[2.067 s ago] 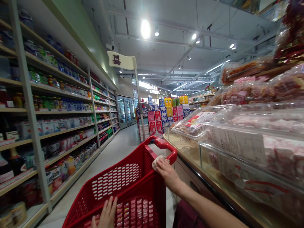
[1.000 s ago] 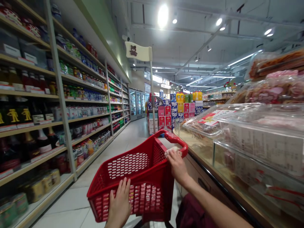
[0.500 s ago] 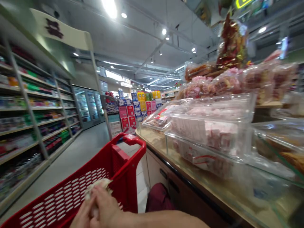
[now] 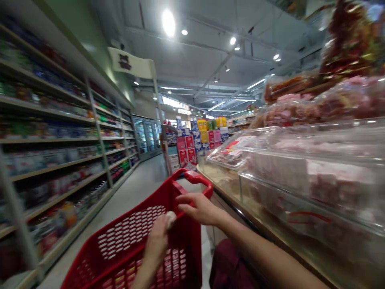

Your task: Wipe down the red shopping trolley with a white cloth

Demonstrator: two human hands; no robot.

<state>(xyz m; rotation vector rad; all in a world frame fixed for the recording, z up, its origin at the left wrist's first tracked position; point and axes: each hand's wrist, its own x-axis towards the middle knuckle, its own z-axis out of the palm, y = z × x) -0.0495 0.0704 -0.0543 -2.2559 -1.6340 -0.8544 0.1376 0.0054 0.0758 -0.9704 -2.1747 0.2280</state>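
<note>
My left hand [image 4: 158, 239] is closed around a crumpled whitish tissue [image 4: 171, 218], which pokes out past the fingertips. It hangs over the inside of a red plastic shopping cart [image 4: 192, 245]. To its right, my right hand [image 4: 200, 208] reaches over the cart near its looped handle [image 4: 207, 188]. Its fingers are stretched forward and nothing shows in them. Whether those fingers touch the handle cannot be made out. Through the cart's lattice, some red and yellow packaging shows low down, only partly visible.
A display counter [image 4: 216, 170] with clear plastic boxes of packaged food [image 4: 325, 172] runs close along the right. Stocked shelves [image 4: 60, 160] line the left side. Ahead, an aisle floor [image 4: 147, 176] leads toward glass-door coolers [image 4: 147, 132] and stacked cartons [image 4: 186, 148].
My hands have come apart; both were together around the tissue, which is now in my left hand. My right hand has moved toward the cart's handle. The view has swung left and advanced.
</note>
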